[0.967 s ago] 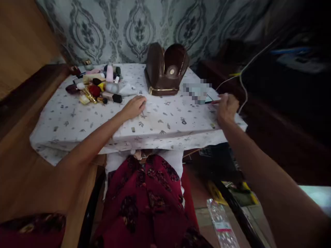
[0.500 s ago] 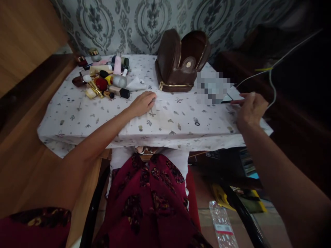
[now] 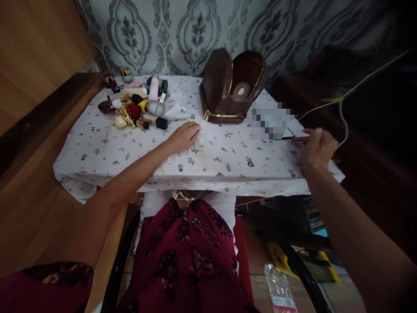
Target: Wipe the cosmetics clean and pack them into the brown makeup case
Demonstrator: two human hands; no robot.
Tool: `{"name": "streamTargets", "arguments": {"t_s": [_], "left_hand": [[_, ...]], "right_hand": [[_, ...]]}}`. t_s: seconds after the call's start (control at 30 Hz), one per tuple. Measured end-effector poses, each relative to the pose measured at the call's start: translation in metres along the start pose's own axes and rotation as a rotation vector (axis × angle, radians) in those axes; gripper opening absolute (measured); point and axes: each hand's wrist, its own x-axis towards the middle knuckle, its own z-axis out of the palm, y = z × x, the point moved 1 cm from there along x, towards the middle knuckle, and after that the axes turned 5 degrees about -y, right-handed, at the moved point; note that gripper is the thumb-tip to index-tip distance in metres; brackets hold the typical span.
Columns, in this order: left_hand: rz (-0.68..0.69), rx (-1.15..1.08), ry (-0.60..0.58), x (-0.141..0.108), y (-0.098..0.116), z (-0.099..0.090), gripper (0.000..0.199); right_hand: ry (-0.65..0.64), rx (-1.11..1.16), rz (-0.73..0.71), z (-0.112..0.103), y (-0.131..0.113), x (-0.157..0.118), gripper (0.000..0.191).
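My left hand (image 3: 185,137) rests on the patterned white tablecloth (image 3: 211,161), its fingers curled together; whether anything is under them is hidden. My right hand (image 3: 317,150) is at the table's right end, fingers pointing left beside a flat item with a blurred-out surface (image 3: 272,121) and a white part; whether the fingers grip it is unclear. A brown bag (image 3: 224,93) stands open at the back centre. On the left lies a pile of cosmetics, with a pink bottle (image 3: 153,87), a red round item (image 3: 133,111), gold-handled brushes (image 3: 126,116) and a black-capped bottle (image 3: 155,121).
A wooden panel (image 3: 42,48) borders the left. A white cable (image 3: 365,78) runs down at the right. Below are black chair arms (image 3: 302,274), a clear plastic bottle (image 3: 280,289) and a yellow bag (image 3: 280,258) on the floor.
The view has tilted up slightly, so the table and bag appear a little lower in the picture. Both hands stay in nearly the same places on the table.
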Motion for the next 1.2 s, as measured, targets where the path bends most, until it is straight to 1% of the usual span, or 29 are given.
{"name": "streamTargets", "arguments": {"t_s": [0.07,0.13,0.2,0.33,0.47,0.57,0.67,0.73,0.8,0.87,1.07,1.2], "left_hand": [[0.006,-0.003,-0.009,0.000,0.002,-0.002,0.016],[0.006,-0.004,-0.009,0.000,0.003,-0.004,0.016],[-0.005,-0.009,-0.014,0.001,0.003,-0.004,0.016],[0.028,0.007,0.023,0.001,0.005,-0.005,0.018],[0.043,0.010,0.051,0.001,0.009,-0.007,0.020],[0.015,-0.008,0.045,0.000,0.011,-0.007,0.022],[-0.009,-0.022,0.032,0.001,0.011,-0.007,0.024],[-0.012,-0.023,0.031,0.002,0.010,-0.006,0.026],[-0.014,-0.021,0.037,0.003,0.009,-0.005,0.026],[-0.013,-0.019,0.038,0.004,0.009,-0.004,0.027],[0.003,-0.033,0.042,0.004,0.009,-0.002,0.028],[-0.010,-0.026,0.040,0.005,0.008,-0.002,0.027]], "right_hand": [[-0.015,0.057,0.083,-0.004,-0.005,0.000,0.055],[-0.026,0.067,0.120,-0.008,-0.009,0.000,0.057],[-0.044,0.098,0.111,-0.010,-0.010,0.001,0.061],[-0.043,0.152,0.087,-0.012,-0.008,0.004,0.069],[-0.038,0.191,0.083,-0.015,-0.005,0.005,0.068],[-0.048,0.206,0.082,-0.016,-0.003,0.007,0.068],[-0.127,0.114,0.037,-0.011,-0.002,0.011,0.068],[-0.193,-0.021,0.001,-0.004,-0.002,0.015,0.075],[-0.240,-0.149,-0.004,0.004,-0.002,0.020,0.086],[-0.270,-0.222,0.017,0.009,-0.005,0.024,0.088],[-0.285,-0.333,0.030,0.012,-0.016,0.031,0.083],[-0.265,-0.366,0.026,0.014,-0.017,0.035,0.082]]}}
